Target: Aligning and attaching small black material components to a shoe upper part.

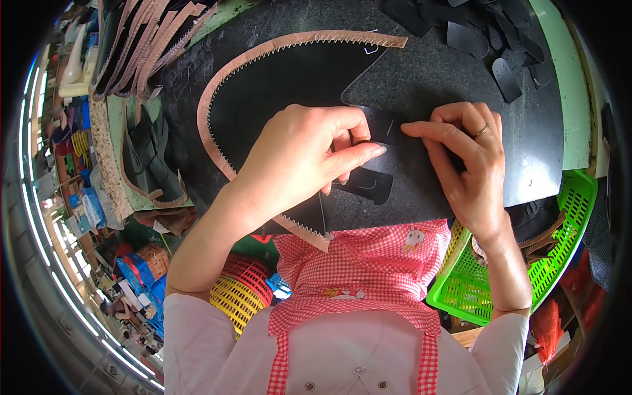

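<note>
My left hand (pixel 316 141) is closed in a pinch, thumb and index finger on a small black leather-like piece (pixel 387 158) near the middle of the dark work surface. Below it sits another small black piece (pixel 370 186) with a pale mark. Under my left hand and wrist spreads a large black curved panel (pixel 283 79), edged by a tan strip (pixel 217 85) with zigzag stitching. To the right, my right hand (pixel 467 158) hovers with its index finger stretched toward the small piece and the other fingers bent. Nothing shows in it; its thumb tip is partly hidden.
Loose black cut pieces (pixel 507 76) lie at the far right of the dark board (pixel 421 72). Stacked tan-edged panels (pixel 148 46) stand at the far left. A green plastic basket (pixel 454 299) is at the near right, with red and yellow baskets (pixel 240 296) at the near left.
</note>
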The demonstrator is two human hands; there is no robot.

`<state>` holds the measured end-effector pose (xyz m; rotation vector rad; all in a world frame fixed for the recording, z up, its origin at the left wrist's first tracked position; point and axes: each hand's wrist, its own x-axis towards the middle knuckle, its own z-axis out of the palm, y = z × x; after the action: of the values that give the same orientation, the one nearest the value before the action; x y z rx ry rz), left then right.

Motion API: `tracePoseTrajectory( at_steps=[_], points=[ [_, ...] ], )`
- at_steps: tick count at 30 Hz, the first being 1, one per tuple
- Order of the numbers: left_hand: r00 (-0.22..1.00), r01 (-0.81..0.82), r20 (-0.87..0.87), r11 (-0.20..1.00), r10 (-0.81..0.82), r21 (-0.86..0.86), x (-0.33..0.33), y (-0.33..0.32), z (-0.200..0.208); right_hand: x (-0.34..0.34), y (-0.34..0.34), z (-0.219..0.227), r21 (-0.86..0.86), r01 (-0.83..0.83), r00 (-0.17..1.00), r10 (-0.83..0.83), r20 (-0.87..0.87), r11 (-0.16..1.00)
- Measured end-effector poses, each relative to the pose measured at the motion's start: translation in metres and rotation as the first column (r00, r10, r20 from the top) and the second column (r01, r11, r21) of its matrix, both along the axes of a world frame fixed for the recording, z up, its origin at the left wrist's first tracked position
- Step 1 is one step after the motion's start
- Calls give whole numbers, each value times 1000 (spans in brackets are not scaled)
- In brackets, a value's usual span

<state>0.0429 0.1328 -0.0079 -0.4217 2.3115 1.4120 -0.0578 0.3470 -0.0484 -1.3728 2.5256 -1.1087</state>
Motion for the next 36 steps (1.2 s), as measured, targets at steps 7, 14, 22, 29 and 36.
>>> tracePoseTrajectory(
  at_steps=[7, 14, 22, 29, 36],
  points=[
    [1000, -13, 7, 1000, 13, -18, 1, 2, 0, 0, 0, 0, -15, -4, 1000, 4, -9, 1000],
    [983, 4, -178, 979, -40, -202, 4, 8, -8, 10, -8, 6, 44, 16, 998, -13, -62, 999],
    [915, -130, -404, 934, -16, -331, 42, -30, -15, 24, -12, 1, 14, -92, 994, 92, -53, 996],
    [883, -191, -467, 946, 48, -263, 59, -40, -17, 27, -11, 0, 28, -196, 964, 198, -179, 980],
    [806, -266, -569, 760, -163, -594, 47, -76, -2, 38, -19, 23, 188, -133, 966, 169, -193, 973]
  ],
)
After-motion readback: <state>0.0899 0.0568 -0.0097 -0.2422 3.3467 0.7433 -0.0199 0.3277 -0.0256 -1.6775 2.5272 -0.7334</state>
